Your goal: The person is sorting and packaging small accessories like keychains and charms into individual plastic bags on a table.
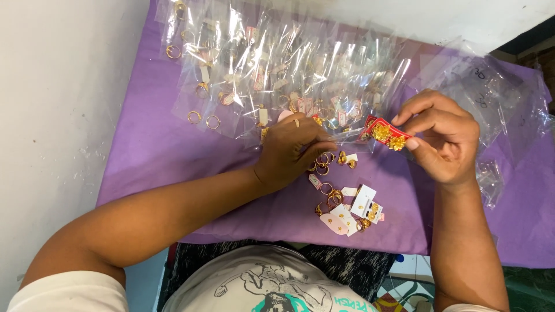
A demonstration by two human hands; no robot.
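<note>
Small red card carrying two gold flower-shaped earrings, partly inside a thin clear plastic sleeve, held between the two hands above a purple cloth-covered table; the card sits at the fingertips of the right hand, whose thumb and forefinger close narrowly on its right edge, while the left hand, fingers drawn together, pinches the sleeve's opposite end just to its own right. Judged from its look, the card is very light and only slightly stiff, so it would bend if squeezed across the middle; the earrings appear small, hard and liable to snag or slip off their mount, and the sleeve is soft, slick and crinkly. The safest hold is probably on the card's bare edges, away from the gold pieces. Directly below the left hand's fingertips lie loose gold rings with small white tags, and further toward the person, between both wrists, a cluster of white and pink earring cards with gold pieces. Beyond both hands, a heap of clear plastic packets holding gold rings and tagged jewellery spreads across the cloth; more empty-looking clear bags lie past the right hand
</note>
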